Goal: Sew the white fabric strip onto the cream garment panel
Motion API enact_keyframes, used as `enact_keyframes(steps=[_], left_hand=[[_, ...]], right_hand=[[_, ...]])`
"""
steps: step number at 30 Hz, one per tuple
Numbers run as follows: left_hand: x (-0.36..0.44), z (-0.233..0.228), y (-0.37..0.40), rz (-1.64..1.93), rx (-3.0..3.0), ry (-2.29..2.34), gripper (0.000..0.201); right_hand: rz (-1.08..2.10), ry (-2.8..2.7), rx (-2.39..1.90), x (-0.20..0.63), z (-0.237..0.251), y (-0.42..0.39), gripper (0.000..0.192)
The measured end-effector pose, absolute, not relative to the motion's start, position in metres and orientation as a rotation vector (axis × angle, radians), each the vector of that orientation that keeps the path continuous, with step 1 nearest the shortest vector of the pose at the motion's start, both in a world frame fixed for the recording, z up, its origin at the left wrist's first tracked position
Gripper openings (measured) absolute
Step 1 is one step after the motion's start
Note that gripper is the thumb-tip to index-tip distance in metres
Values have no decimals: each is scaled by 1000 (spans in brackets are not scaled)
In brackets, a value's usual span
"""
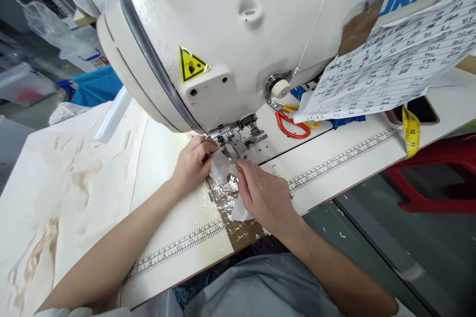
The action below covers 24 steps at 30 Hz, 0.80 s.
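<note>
A white industrial sewing machine fills the upper middle, its presser foot and needle area just above my hands. My left hand pinches a small piece of white fabric at the presser foot. My right hand rests on the same fabric from the right, fingertips close to the needle, and seems to hold a thin metal tool; the grip is partly hidden. Under the fabric lies a shiny taped patch on the table.
The pale table carries a printed ruler strip. Red-handled scissors lie behind the needle, under a hanging sheet of printed paper. A yellow tape measure dangles at right. A red stool stands on the floor. Cream cloth lies left.
</note>
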<state>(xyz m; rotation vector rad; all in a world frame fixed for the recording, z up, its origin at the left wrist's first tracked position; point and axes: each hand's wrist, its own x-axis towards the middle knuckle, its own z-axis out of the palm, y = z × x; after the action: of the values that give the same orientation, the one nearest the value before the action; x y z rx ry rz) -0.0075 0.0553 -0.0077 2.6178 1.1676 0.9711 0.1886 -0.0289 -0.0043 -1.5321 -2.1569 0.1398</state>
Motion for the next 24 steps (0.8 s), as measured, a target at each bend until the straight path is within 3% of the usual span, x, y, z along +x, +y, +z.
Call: enact_keyframes(steps=[4,7,11,14,24], left_hand=[[-9,-5,54,888,2772,1068,9],[-10,3,47,747,2872,1007,18],[-7,11,33,502,2999,1027,30],[-1,8,25,380,3049,1177,35],[13,3,2,265,3014,1380,45]], right_hand=[[98,-2144,-1527,188,-5,-33,29],[120,-2067,-1498,195,-2,-48,25],[557,-2014,-1371,216,5,-89,14],[761,-2040,-1293,231,9,-119,21],[805,-2023,-1219,245,0,-146,27]])
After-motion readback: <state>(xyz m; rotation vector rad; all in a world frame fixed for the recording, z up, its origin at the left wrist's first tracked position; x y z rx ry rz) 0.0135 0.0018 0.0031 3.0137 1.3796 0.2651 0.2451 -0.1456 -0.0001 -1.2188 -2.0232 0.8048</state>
